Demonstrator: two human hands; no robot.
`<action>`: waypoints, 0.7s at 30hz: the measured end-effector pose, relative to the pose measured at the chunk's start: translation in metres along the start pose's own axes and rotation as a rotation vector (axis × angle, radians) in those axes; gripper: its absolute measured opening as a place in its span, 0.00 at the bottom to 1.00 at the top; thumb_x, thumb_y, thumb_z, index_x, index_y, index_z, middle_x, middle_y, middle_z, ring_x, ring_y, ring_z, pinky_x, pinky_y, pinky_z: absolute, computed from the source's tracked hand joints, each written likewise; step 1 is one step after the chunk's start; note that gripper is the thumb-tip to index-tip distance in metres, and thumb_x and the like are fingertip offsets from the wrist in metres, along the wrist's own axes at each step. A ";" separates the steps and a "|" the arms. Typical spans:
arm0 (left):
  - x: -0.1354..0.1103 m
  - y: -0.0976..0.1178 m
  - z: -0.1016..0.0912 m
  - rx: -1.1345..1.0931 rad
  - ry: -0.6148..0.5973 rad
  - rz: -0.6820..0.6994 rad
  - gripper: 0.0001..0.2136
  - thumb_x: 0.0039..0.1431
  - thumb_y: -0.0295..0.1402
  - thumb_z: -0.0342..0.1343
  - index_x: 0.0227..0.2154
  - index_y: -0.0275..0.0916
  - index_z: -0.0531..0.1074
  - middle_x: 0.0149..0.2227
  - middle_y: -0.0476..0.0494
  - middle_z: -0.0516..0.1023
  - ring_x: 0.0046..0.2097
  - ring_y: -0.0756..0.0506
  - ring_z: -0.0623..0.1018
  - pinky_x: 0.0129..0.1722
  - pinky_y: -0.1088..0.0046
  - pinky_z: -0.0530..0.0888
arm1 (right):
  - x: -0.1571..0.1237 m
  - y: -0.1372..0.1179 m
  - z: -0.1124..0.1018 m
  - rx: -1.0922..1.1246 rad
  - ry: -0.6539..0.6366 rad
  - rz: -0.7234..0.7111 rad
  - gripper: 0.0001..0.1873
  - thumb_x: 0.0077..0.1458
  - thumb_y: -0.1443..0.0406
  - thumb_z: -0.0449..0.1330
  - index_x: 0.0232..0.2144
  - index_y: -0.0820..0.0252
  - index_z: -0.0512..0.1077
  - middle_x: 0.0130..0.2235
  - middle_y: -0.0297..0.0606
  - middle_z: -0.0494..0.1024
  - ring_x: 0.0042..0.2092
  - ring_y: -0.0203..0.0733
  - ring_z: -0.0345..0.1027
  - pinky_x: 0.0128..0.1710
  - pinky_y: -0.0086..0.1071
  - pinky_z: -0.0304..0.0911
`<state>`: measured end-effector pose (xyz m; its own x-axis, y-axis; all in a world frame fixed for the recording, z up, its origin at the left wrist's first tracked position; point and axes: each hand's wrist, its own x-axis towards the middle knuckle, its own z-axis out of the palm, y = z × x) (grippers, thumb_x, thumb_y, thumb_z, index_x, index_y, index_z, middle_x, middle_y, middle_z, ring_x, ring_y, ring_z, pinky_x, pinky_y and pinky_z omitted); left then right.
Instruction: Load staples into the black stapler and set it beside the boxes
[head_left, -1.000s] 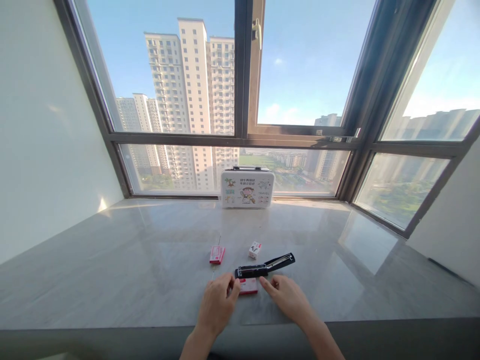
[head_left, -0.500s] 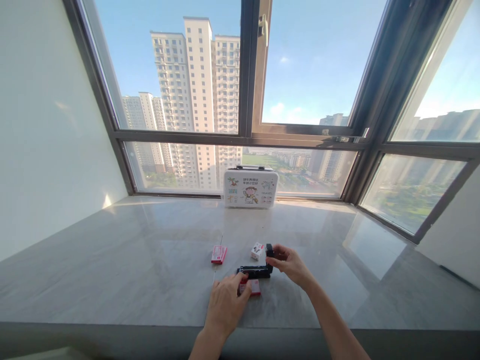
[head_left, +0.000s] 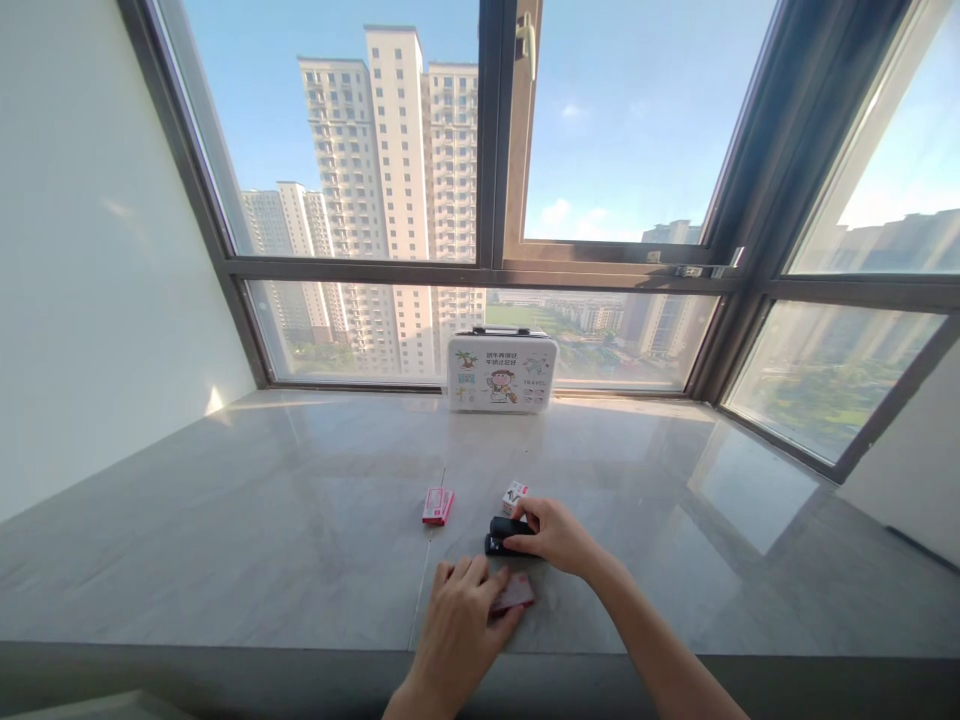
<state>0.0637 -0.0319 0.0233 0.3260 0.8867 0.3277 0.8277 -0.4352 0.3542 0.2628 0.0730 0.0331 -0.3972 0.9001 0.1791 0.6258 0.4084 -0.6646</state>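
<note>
A black stapler (head_left: 502, 536) lies closed on the grey stone sill (head_left: 225, 520). My right hand (head_left: 555, 535) is curled over its top, pressing it down. My left hand (head_left: 461, 625) lies nearer to me with its fingers stretched flat over a small red box (head_left: 519, 592), of which only the right edge shows. A second red box (head_left: 436, 506) sits a little to the left of the stapler, and a small white and red box (head_left: 514, 496) stands just behind it.
A white tin case with cartoon prints (head_left: 501, 375) stands at the back against the window. The window frame (head_left: 495, 270) runs behind it. The sill's front edge (head_left: 225, 665) is close to me. A white wall (head_left: 90, 280) bounds the left side.
My right hand swung the stapler's raised top arm down and now presses on the closed stapler. My left hand slid the red box slightly toward me and lies flat on it.
</note>
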 end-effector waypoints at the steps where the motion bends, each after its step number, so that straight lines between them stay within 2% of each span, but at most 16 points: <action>1: -0.003 -0.002 0.000 0.001 0.004 -0.002 0.13 0.59 0.47 0.57 0.44 0.52 0.76 0.40 0.43 0.75 0.45 0.38 0.72 0.46 0.58 0.64 | -0.003 0.003 -0.002 -0.009 0.020 0.024 0.19 0.47 0.52 0.69 0.34 0.60 0.74 0.23 0.24 0.61 0.26 0.32 0.54 0.27 0.26 0.45; 3: -0.005 -0.011 0.000 0.024 0.068 -0.032 0.12 0.57 0.46 0.60 0.41 0.52 0.77 0.45 0.43 0.74 0.49 0.37 0.71 0.50 0.56 0.64 | -0.009 0.008 -0.005 -0.020 0.047 0.058 0.19 0.47 0.52 0.68 0.35 0.60 0.74 0.23 0.24 0.61 0.26 0.32 0.54 0.27 0.26 0.44; 5: 0.000 -0.026 -0.001 0.068 0.186 -0.089 0.11 0.55 0.45 0.62 0.40 0.50 0.77 0.53 0.42 0.71 0.56 0.35 0.67 0.55 0.53 0.63 | -0.014 0.012 -0.008 -0.026 0.062 0.076 0.19 0.48 0.52 0.68 0.35 0.59 0.74 0.23 0.24 0.61 0.26 0.33 0.55 0.27 0.26 0.44; 8: 0.020 -0.056 -0.002 0.118 0.334 -0.191 0.11 0.55 0.45 0.62 0.40 0.49 0.77 0.62 0.44 0.64 0.64 0.33 0.59 0.60 0.51 0.60 | -0.019 0.013 -0.010 -0.033 0.080 0.093 0.18 0.48 0.52 0.68 0.34 0.59 0.75 0.23 0.25 0.61 0.27 0.33 0.56 0.27 0.27 0.44; 10: 0.037 -0.075 -0.001 0.115 0.368 -0.255 0.12 0.55 0.46 0.61 0.39 0.48 0.77 0.63 0.43 0.64 0.64 0.33 0.59 0.60 0.51 0.61 | -0.021 0.012 -0.010 -0.040 0.095 0.102 0.18 0.48 0.52 0.68 0.34 0.59 0.75 0.23 0.25 0.62 0.27 0.34 0.57 0.27 0.27 0.44; 13: 0.054 -0.095 0.001 0.085 0.338 -0.284 0.12 0.56 0.46 0.60 0.39 0.45 0.77 0.60 0.41 0.69 0.60 0.35 0.66 0.57 0.54 0.64 | -0.021 0.010 -0.009 -0.051 0.107 0.113 0.18 0.48 0.52 0.67 0.34 0.58 0.75 0.23 0.25 0.62 0.27 0.34 0.57 0.28 0.27 0.45; 15: 0.055 -0.100 0.000 0.064 0.307 -0.240 0.12 0.57 0.44 0.59 0.40 0.45 0.76 0.57 0.42 0.72 0.58 0.37 0.69 0.57 0.56 0.65 | -0.021 0.010 -0.008 -0.056 0.109 0.113 0.18 0.48 0.51 0.67 0.34 0.58 0.74 0.23 0.25 0.62 0.27 0.34 0.58 0.27 0.27 0.44; 21: 0.023 -0.084 -0.011 0.015 0.191 -0.039 0.10 0.55 0.40 0.61 0.40 0.47 0.75 0.60 0.47 0.69 0.59 0.38 0.68 0.57 0.59 0.67 | -0.021 0.011 -0.007 -0.047 0.134 0.123 0.18 0.48 0.51 0.67 0.33 0.58 0.75 0.23 0.26 0.63 0.27 0.34 0.57 0.27 0.27 0.44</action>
<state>-0.0031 0.0237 0.0107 0.2020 0.8568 0.4745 0.8452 -0.3972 0.3575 0.2825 0.0597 0.0268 -0.2246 0.9547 0.1954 0.6961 0.2975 -0.6534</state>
